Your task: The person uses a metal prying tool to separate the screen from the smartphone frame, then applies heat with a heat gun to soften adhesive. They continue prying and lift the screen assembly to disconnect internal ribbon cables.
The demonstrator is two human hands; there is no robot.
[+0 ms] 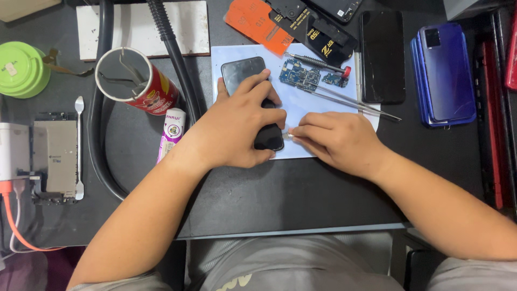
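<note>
A black smartphone lies face up on a pale blue work mat. My left hand rests across the phone and clamps it down, fingers spread over its screen. My right hand sits just right of the phone's lower end, fingers pinched on a small thin metal piece at the phone's side edge. What that piece is I cannot tell.
On the mat lie a blue circuit board, a screwdriver and tweezers. Black phone and blue phones at right. A red can, glue tube, black hose, green lid and a dismantled frame at left.
</note>
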